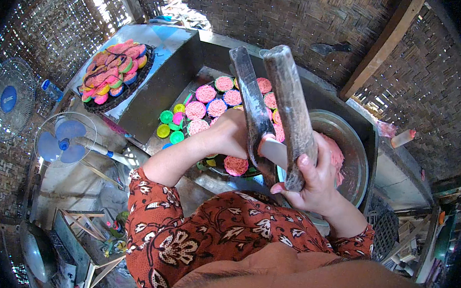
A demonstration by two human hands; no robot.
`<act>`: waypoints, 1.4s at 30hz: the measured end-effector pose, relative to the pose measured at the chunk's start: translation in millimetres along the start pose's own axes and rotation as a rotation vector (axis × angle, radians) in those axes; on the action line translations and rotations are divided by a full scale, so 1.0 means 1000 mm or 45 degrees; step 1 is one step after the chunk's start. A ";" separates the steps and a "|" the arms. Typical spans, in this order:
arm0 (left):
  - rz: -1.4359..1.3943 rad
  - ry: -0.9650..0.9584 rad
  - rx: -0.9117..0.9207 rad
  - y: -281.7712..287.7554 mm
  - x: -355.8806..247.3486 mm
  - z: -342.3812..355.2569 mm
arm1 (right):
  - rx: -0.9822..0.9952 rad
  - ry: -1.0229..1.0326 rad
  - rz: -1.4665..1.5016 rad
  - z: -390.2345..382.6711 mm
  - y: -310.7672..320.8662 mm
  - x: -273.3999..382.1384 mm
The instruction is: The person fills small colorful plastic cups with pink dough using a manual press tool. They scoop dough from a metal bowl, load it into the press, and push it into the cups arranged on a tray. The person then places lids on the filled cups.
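I count two worn, grey wooden handles (288, 102): my right hand (319, 177) has fingers curled round one; the other stands against my left hand (230, 132), fingers hidden, grip unclear.

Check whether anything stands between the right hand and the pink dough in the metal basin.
Nothing visible does: the pink dough shows just right of the right hand, in the open metal basin. That hand, though, grips a wooden bar.
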State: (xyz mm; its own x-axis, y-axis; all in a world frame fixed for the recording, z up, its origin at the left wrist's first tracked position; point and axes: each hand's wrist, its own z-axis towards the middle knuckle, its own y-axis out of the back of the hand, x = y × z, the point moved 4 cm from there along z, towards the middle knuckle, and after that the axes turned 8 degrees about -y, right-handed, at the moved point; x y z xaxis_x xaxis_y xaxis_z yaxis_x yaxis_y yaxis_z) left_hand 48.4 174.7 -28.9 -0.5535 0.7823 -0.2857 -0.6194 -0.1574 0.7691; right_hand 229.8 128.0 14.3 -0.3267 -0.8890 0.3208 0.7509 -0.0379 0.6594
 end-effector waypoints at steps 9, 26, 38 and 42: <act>-0.353 0.192 -0.089 0.005 0.010 -0.012 | 0.168 -0.309 0.417 0.017 -0.033 -0.029; -1.239 0.035 -0.365 0.089 0.036 -0.145 | 0.601 -0.192 -0.352 -0.074 -0.109 -0.093; -1.182 0.109 -0.289 0.075 0.050 -0.139 | 0.575 -0.146 -0.396 -0.075 -0.106 -0.099; -1.155 0.182 -0.323 0.069 0.046 -0.138 | 0.616 -0.254 -0.339 -0.069 -0.094 -0.096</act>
State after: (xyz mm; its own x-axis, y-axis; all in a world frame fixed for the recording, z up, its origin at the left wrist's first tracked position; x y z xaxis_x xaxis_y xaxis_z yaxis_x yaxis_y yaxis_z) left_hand -97.0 116.9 -67.7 0.1449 0.5920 -0.7928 -0.9394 0.3339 0.0777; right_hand 229.9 185.7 -125.6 -0.6049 -0.7726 0.1926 0.2962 0.0063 0.9551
